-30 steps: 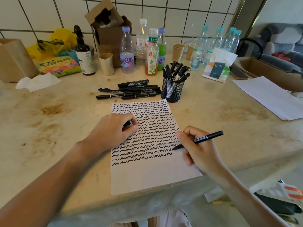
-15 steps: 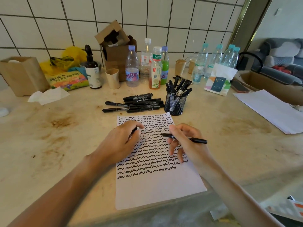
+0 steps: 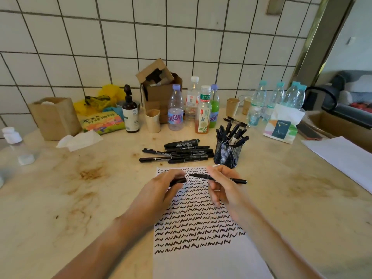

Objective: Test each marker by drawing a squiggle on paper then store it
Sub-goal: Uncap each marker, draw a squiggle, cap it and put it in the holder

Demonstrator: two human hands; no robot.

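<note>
A white sheet of paper (image 3: 211, 256) covered in rows of black squiggles lies in front of me. Above its upper part my right hand (image 3: 223, 186) pinches a thin black marker (image 3: 235, 179), tip pointing left. My left hand (image 3: 161, 190) grips the marker's black cap (image 3: 178, 180), its open end facing the tip, a small gap between them. Beyond the paper lies a pile of several black markers (image 3: 181, 153). A black mesh pen cup (image 3: 228, 154) holding several markers stands to their right.
Bottles (image 3: 176, 109), paper cups (image 3: 153, 120), a cardboard box (image 3: 159, 87) and a brown pump bottle (image 3: 130, 112) line the tiled wall. A tissue pack (image 3: 281, 125) and a stack of blank paper (image 3: 342, 156) lie at the right. A crumpled tissue (image 3: 80, 139) sits at the left.
My right hand lifted the marker off the paper and swung its tip toward the left hand. My left hand rose from the sheet with the cap. The view tilted upward.
</note>
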